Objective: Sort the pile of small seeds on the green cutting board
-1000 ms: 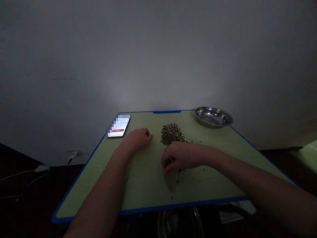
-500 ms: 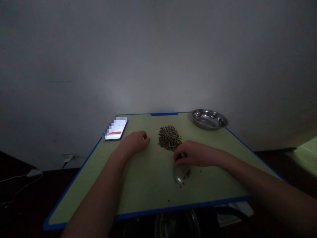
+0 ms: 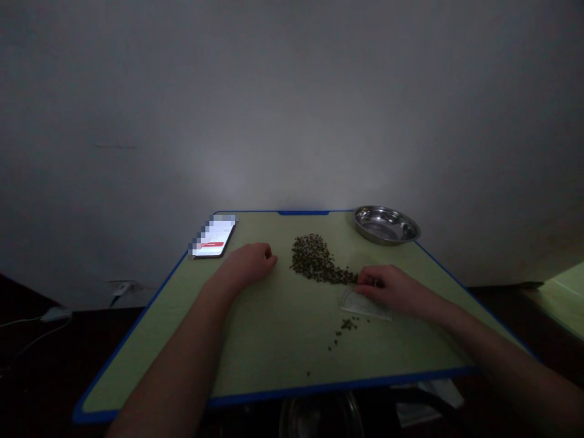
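Note:
My right hand (image 3: 383,286) pinches a clear plastic protractor (image 3: 362,307) at its curved edge. Its straight edge is toward me, and part of it is under my fingers. Just left of those fingers, a trail of small dark beans or seeds (image 3: 340,275) runs out from a larger heap of the same kind (image 3: 312,257). A small scatter of loose beans (image 3: 349,324) lies nearer me, below the protractor. My left hand (image 3: 253,263) rests on the table left of the heap, its fingers curled and nothing visible in them.
A steel bowl (image 3: 387,226) stands at the table's back right corner. At the left edge lies a phone (image 3: 212,237) with a lit screen. The green table (image 3: 269,347) has a blue rim, with a wall behind. Below its front edge is a round glassy object (image 3: 319,417).
My right hand has moved right with the protractor, which now lies flatter. Beans now stretch from the heap toward that hand. My left hand stays in place.

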Demonstrator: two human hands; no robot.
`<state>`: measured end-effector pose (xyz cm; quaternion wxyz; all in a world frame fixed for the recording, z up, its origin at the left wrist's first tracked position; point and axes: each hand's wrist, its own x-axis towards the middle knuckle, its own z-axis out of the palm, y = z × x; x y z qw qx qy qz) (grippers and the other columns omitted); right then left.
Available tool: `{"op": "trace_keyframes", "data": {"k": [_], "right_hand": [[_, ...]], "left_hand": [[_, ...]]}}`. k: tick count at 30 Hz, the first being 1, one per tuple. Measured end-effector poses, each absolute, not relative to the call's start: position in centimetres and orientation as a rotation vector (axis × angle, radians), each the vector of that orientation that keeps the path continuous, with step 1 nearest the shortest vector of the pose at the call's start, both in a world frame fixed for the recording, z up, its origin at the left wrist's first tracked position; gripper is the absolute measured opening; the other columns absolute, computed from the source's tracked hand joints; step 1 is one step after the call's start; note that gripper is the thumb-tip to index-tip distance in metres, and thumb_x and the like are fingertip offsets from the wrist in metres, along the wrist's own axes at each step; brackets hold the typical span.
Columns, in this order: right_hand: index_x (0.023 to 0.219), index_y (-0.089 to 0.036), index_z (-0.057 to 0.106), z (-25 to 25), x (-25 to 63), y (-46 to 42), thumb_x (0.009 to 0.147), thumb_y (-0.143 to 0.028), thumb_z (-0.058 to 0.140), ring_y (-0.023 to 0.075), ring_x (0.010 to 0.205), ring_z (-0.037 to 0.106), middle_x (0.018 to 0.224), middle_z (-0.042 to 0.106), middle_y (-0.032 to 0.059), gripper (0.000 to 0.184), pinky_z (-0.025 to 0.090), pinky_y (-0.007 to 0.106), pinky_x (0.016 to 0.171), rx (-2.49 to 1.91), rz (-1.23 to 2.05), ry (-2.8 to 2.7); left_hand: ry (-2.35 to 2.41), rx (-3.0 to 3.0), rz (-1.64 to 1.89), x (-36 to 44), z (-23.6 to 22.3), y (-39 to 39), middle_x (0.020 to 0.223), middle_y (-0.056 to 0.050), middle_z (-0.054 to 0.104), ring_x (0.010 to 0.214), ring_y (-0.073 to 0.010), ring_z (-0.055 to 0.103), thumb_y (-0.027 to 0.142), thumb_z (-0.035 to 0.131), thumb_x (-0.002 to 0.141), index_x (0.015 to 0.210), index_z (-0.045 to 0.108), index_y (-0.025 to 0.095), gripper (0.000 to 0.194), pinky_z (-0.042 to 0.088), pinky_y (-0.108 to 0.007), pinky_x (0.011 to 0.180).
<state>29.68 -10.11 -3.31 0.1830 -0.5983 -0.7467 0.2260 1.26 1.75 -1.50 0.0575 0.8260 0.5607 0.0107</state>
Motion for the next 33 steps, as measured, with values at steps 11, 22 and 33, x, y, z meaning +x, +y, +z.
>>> {"op": "trace_keyframes", "data": {"k": [11, 22, 33], "right_hand": [[0.072, -0.018, 0.058, -4.1, 27.3, -12.1, 0.084, -0.031, 0.05, 0.014, 0.059, 0.052, 0.065, 0.06, 0.0005, 0.019, 0.036, 0.025, 0.054, -1.742, 0.596, -2.026], [0.074, -0.018, 0.062, -3.8, 24.4, -13.3, 0.084, -0.029, 0.055, 0.0136, 0.062, 0.054, 0.068, 0.064, 0.0013, 0.016, 0.036, 0.024, 0.055, -1.685, 0.623, -2.132], [0.075, -0.018, 0.065, -3.7, 22.5, -13.5, 0.082, -0.028, 0.06, 0.0108, 0.059, 0.054, 0.066, 0.064, -0.0007, 0.013, 0.036, 0.022, 0.054, -1.558, 0.732, -2.198]], "left_hand": [[1.671, 2.516, 0.027, 1.4, -1.7, 1.7, 0.096, -0.009, 0.068, 0.081, -0.0209, 0.062, 0.043, 0.04, 0.081, 0.093, 0.064, 0.02, 0.036, 0.044, -0.03, 0.068], [1.643, 2.537, 0.033, 1.4, -1.8, 1.7, 0.096, -0.009, 0.068, 0.081, -0.0208, 0.062, 0.042, 0.04, 0.081, 0.092, 0.064, 0.02, 0.034, 0.044, -0.03, 0.068], [1.633, 2.542, 0.031, 1.5, -1.8, 1.5, 0.096, -0.009, 0.068, 0.082, -0.0219, 0.061, 0.044, 0.039, 0.081, 0.094, 0.064, 0.02, 0.037, 0.043, -0.031, 0.069]]}}
